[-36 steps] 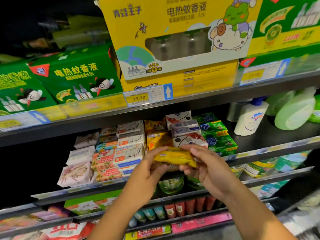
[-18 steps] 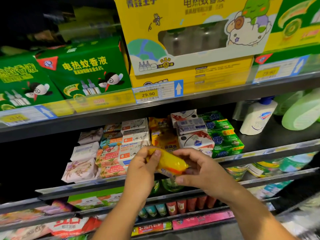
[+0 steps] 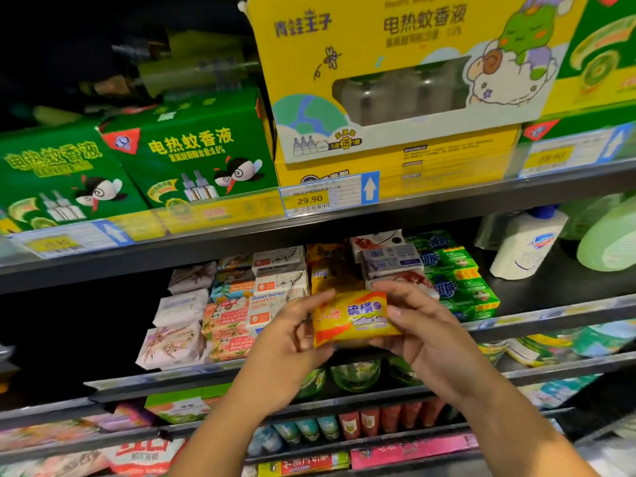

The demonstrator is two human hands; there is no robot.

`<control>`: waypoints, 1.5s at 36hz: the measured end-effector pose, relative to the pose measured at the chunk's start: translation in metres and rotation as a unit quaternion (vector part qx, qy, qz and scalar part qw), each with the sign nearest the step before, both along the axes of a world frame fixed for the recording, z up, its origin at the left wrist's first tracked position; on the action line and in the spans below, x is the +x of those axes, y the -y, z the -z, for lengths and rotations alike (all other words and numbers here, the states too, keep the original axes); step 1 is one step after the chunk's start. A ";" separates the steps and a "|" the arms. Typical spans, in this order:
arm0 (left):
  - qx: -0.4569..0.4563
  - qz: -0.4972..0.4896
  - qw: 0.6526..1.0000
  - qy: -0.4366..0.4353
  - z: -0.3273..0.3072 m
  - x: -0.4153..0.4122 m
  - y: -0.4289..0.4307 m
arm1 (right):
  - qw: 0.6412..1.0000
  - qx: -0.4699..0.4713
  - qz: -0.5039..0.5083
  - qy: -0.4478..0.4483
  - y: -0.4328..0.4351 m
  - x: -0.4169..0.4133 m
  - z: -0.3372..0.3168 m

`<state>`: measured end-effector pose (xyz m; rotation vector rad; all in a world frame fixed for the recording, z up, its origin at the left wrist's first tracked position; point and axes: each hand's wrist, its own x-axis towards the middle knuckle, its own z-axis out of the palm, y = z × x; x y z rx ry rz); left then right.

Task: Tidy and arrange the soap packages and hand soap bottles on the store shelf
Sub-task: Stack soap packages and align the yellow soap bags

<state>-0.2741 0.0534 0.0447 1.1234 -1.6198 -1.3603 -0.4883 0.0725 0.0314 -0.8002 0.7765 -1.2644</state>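
A yellow soap package (image 3: 354, 318) gripped at its ends by the left hand (image 3: 285, 342) and right hand (image 3: 425, 335), just before the shelf (image 3: 550, 311); next it likely goes onto the shelf's matching yellow stack (image 3: 328, 270).

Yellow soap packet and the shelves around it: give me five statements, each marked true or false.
1. The left hand and right hand both hold the yellow soap packet. True.
2. The packet's printed face is turned away from the camera. False: its lettering faces the camera.
3. The white pump bottle stands left of the green soap packs. False: it stands to their right.
4. The price tag on the shelf edge above reads 29.90. True.
5. A green box sits directly left of the big yellow box. True.
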 end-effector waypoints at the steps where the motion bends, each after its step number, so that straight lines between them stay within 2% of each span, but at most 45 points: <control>1: -0.005 -0.020 1.000 0.016 -0.001 -0.002 0.001 | 0.999 0.008 -0.024 0.025 0.000 -0.002 0.000; 3: -0.012 -0.046 0.999 0.018 -0.001 -0.004 0.004 | 0.997 0.002 -0.060 0.045 -0.003 -0.006 0.000; 7: -0.044 -0.053 0.997 0.028 0.004 -0.004 0.006 | 0.991 -0.049 -0.026 -0.124 -0.005 -0.008 -0.002; 12: -0.105 -0.054 0.992 0.054 0.001 -0.013 0.002 | 0.974 -0.067 0.051 -0.210 -0.003 -0.003 -0.008; 15: -0.102 -0.080 0.991 0.013 0.000 -0.012 0.000 | 0.951 -0.090 0.084 -0.284 -0.003 -0.003 -0.008; 18: -0.084 -0.097 0.991 -0.030 -0.006 -0.012 -0.004 | 0.947 -0.120 0.074 -0.287 -0.007 -0.001 -0.008; 23: -0.162 -0.116 0.980 -0.005 -0.014 -0.016 -0.007 | 0.895 -0.143 0.075 -0.417 -0.010 0.009 -0.003; 24: -0.174 -0.115 0.978 0.000 -0.015 -0.017 -0.009 | 0.893 -0.132 0.065 -0.425 -0.010 0.012 -0.002; 27: -0.197 -0.097 0.976 -0.001 -0.016 -0.023 -0.016 | 0.944 -0.091 -0.010 -0.317 -0.014 0.027 -0.001; 30: -0.210 -0.091 0.973 0.029 -0.016 -0.024 -0.020 | 0.971 -0.051 -0.029 -0.230 -0.015 0.040 0.001; 34: -0.183 -0.112 0.977 0.004 -0.014 -0.017 -0.017 | 0.975 -0.053 -0.039 -0.215 -0.016 0.030 0.000; 37: -0.160 -0.120 0.980 0.011 -0.010 -0.006 -0.013 | 0.969 -0.060 0.030 -0.240 -0.014 0.013 -0.004; 41: -0.115 -0.087 0.989 0.032 -0.005 -0.005 -0.014 | 0.975 -0.093 0.094 -0.176 -0.012 0.001 -0.011; 42: -0.099 -0.069 0.992 0.032 -0.002 -0.007 -0.015 | 0.970 -0.109 0.108 -0.186 -0.013 0.001 -0.013; 44: -0.089 -0.046 0.994 0.052 0.005 -0.013 -0.018 | 0.945 -0.149 0.125 -0.262 -0.016 0.001 -0.016; 47: -0.080 -0.042 0.992 0.089 0.017 -0.019 -0.020 | 0.906 -0.186 0.083 -0.372 -0.023 0.006 -0.017; 49: -0.063 -0.047 0.993 0.089 0.020 -0.020 -0.021 | 0.900 -0.189 0.048 -0.391 -0.026 0.009 -0.018; 54: -0.032 -0.041 0.998 0.029 0.004 -0.009 -0.019 | 0.915 -0.160 0.078 -0.361 -0.023 -0.003 -0.021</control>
